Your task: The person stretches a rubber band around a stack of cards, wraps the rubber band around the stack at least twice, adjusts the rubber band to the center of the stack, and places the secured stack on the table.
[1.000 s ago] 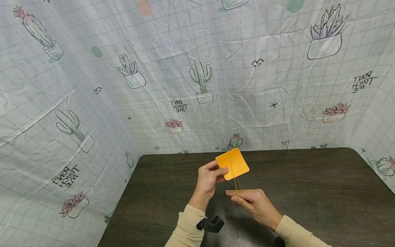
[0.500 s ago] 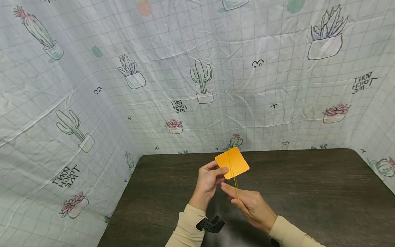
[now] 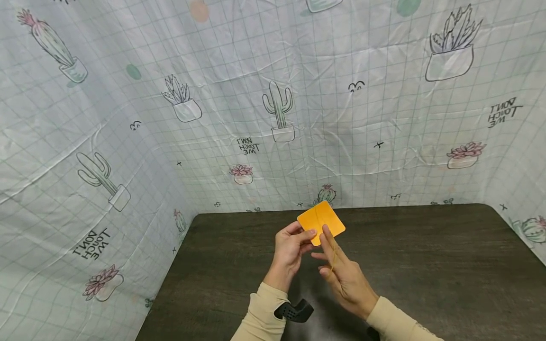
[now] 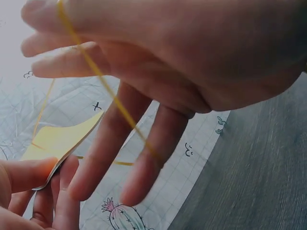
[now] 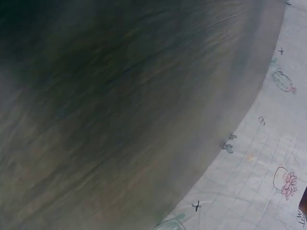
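Note:
My left hand [image 3: 286, 251] holds an orange square card [image 3: 317, 219] with rounded corners, its thumb on the front and its fingers behind. A thin yellow rubber band [image 4: 116, 99] runs from the card to my right hand [image 3: 350, 282]. In the left wrist view, the right hand's fingers [image 4: 109, 139] are spread and mostly straight. The band stretches across them, crossing from the thumb side down to a lower finger. In the head view, the right fingertips overlap the card's lower edge. Neither hand shows in the right wrist view.
The dark wooden table [image 3: 426, 265] lies beneath both hands. Behind it and at the sides hangs a white grid cloth [image 3: 332, 123] printed with cacti. A black wrist device [image 3: 294, 311] sits at the left cuff.
My right hand has moved up towards the card. Its fingers, earlier drawn together on the band, now spread apart with the band across them. My left hand keeps the card in nearly the same place.

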The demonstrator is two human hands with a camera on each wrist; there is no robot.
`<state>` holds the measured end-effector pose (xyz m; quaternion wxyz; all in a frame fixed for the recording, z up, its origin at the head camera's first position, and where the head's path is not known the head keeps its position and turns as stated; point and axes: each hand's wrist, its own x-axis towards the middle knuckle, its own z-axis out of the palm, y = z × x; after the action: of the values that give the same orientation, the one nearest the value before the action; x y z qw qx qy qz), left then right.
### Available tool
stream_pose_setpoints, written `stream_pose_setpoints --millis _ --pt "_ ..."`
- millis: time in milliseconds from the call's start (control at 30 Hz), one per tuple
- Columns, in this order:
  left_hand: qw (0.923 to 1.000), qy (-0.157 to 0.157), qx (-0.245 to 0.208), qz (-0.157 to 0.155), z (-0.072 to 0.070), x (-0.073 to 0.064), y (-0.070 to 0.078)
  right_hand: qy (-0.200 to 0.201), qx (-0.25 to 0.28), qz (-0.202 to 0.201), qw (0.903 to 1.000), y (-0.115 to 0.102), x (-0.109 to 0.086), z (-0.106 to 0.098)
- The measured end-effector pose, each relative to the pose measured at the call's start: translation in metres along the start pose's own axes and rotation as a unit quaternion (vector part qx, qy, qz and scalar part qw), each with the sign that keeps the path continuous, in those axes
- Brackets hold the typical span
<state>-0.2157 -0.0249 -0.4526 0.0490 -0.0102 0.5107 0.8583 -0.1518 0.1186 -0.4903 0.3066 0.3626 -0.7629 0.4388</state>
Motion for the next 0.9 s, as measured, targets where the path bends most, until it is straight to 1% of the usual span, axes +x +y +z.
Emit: stream_pose_setpoints --millis 100,200,267,333,467,633,767,900 --pt "0.9997 0.018 -0.003 0.017 0.003 -0.001 0.000 0.021 0.039 0.056 0.9975 -0.003 0.001 0.003" --pt "0.9986 0.034 0.000 0.040 0.006 -0.003 -0.001 0.049 0.073 0.115 0.9895 -0.007 0.003 0.006" --pt "0.9969 0.048 0.003 0.061 0.008 -0.003 -0.001 0.064 0.086 0.144 0.9838 -0.009 0.005 0.008" --pt "0.9947 0.062 0.009 0.082 0.009 -0.003 -0.001 0.075 0.089 0.158 0.9805 -0.011 0.008 0.008" --pt "0.9901 0.081 0.011 0.114 0.012 -0.004 0.000 0.092 0.085 0.169 0.9777 -0.015 0.013 0.009" --pt "0.9855 0.085 -0.003 0.147 0.015 -0.003 0.000 0.100 0.080 0.159 0.9790 -0.020 0.015 0.010" --pt "0.9833 0.092 -0.008 0.157 0.015 -0.002 0.000 0.100 0.103 0.161 0.9764 -0.021 0.013 0.011" --pt "0.9828 0.095 -0.010 0.158 0.015 -0.003 -0.001 0.105 0.113 0.167 0.9737 -0.022 0.008 0.014"
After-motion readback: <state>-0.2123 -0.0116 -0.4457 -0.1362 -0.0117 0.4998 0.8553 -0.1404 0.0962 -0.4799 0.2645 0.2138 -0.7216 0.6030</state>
